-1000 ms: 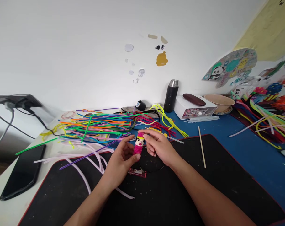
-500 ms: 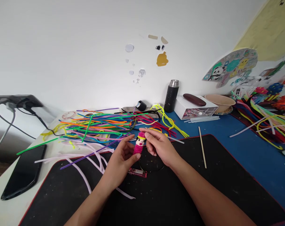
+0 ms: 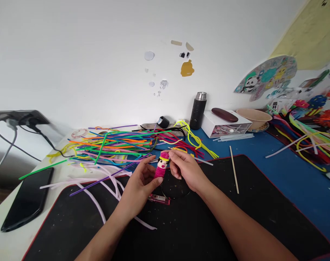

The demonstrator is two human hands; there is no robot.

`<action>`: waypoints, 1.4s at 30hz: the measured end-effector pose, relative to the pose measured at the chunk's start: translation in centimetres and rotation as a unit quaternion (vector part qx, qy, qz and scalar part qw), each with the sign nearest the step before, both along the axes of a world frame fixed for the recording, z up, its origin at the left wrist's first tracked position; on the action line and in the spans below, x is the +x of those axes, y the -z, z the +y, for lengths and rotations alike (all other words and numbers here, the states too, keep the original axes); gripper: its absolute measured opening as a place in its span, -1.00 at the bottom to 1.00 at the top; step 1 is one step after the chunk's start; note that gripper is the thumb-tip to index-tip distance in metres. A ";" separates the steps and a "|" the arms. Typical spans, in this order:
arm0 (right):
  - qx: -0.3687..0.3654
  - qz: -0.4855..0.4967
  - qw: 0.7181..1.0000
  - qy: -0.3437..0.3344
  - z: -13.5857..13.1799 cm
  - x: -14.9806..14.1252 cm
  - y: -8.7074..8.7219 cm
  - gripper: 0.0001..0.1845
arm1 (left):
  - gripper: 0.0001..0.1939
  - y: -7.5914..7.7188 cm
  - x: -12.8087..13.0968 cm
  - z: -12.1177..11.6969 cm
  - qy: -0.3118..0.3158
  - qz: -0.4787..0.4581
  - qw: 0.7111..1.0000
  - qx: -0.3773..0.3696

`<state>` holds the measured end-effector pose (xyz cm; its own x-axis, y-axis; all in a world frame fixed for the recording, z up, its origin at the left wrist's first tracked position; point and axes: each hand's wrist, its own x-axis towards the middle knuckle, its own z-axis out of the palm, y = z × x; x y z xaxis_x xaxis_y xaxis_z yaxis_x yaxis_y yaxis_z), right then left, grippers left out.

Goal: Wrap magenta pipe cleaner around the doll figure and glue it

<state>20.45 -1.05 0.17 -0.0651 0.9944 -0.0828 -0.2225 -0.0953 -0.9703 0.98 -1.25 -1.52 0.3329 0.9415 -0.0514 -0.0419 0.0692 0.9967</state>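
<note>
A small doll (image 3: 162, 164) of wound pipe cleaners stands upright between my hands. It has a pink body, a white face with dark eyes and a red mouth, and a pink hat with a yellow band. My left hand (image 3: 139, 183) grips its lower body between thumb and fingers, hiding the bottom end. Thumb and forefinger of my right hand (image 3: 185, 168) are pinched at the right edge of the hat; the other fingers curl inward. Below the doll, a pink packaged item (image 3: 161, 199) with a white label lies on the black mat (image 3: 186, 232).
Loose coloured pipe cleaners (image 3: 121, 143) spread behind my hands, pale lilac ones (image 3: 92, 203) to the left. A phone (image 3: 28, 199) lies at left. A wooden stick (image 3: 234, 170) is on the right. Behind stand a black flask (image 3: 198, 112), a white box (image 3: 227, 125) and a bowl (image 3: 254, 119).
My right fingertips have drawn back slightly from over the hat's top to its right edge. The left hand still holds the doll in the same spot.
</note>
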 end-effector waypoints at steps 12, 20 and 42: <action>-0.001 0.000 1.000 0.007 -0.1 -0.1 -0.2 -0.43 | -0.31 -0.4 -0.1 0.0 -0.006 -0.004 1.000 -0.003; 0.004 0.013 1.000 0.020 0.0 0.0 0.0 -0.43 | -0.28 -0.6 -0.2 0.1 -0.010 -0.024 1.000 -0.014; -0.012 0.007 1.000 -0.003 -0.1 -0.3 0.4 -0.49 | -0.30 -0.1 -0.2 0.2 -0.011 -0.030 0.999 -0.018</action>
<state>20.14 -1.14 -0.25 -0.0720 0.9918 -0.1051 -0.2355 -0.1193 -0.9645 0.82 -1.10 -1.40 0.3160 0.9464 -0.0667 -0.1028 0.1041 0.9892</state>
